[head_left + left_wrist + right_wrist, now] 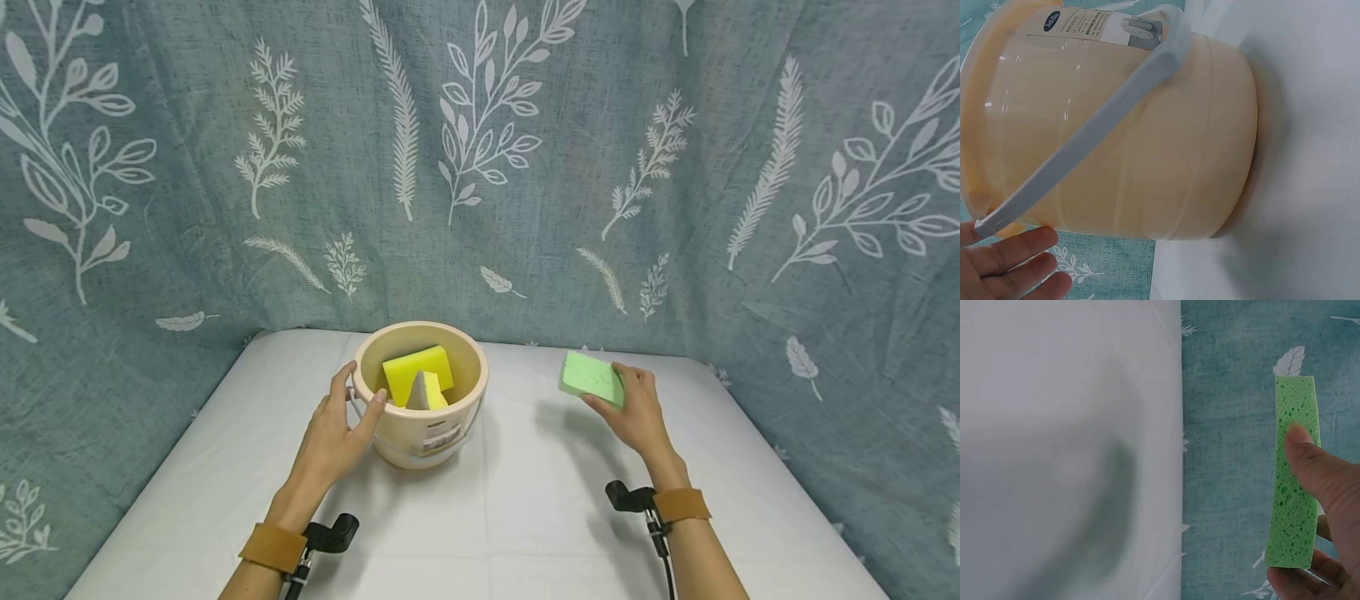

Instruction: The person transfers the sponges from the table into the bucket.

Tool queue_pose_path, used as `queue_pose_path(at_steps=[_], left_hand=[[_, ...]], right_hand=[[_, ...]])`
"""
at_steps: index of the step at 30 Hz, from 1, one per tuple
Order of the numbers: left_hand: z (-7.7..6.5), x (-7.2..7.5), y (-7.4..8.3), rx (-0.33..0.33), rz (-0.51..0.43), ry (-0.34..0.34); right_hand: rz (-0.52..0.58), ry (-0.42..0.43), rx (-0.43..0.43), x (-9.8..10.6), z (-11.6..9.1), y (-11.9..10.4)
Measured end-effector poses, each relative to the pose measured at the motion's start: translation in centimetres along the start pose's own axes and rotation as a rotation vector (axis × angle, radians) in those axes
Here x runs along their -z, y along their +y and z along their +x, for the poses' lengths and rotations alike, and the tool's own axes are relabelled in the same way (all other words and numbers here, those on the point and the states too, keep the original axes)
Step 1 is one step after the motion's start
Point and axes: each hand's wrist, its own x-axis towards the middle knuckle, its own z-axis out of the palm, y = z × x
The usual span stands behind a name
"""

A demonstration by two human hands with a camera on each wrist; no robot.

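In the head view, a cream bucket (pixel 412 421) stands upright on the white table. Its grey handle (pixel 1100 128) hangs down across the front. Inside lie a yellow sponge (pixel 414 367) and a yellow-and-grey sponge (pixel 429 392), whose lower part the rim hides. My left hand (pixel 335 442) touches the bucket's left rim, thumb and fingers spread apart. The left wrist view shows its fingers (pixel 1016 250) extended beside the handle's end. To the right, my right hand (pixel 637 417) holds a light green sponge (pixel 590 377) above the table, the thumb pressed against the porous narrow side.
A white cloth (pixel 525 517) covers the table. Behind it and at both sides hangs a blue-green curtain (pixel 555 208) with white leaf prints. Each wrist wears a brown band (pixel 681 505) with a small black camera (pixel 628 497) and a cable.
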Motion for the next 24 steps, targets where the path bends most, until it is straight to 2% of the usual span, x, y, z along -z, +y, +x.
queue_pose_path(at_steps=[7,24], left_hand=[[0.0,0.0,0.0,0.013,-0.005,-0.011],[0.1,0.0,0.0,0.006,-0.006,-0.007]], right_hand=[[0.015,0.034,0.063,0.2,0.3,-2.1],[0.017,0.058,0.131,0.8,0.3,-5.4]])
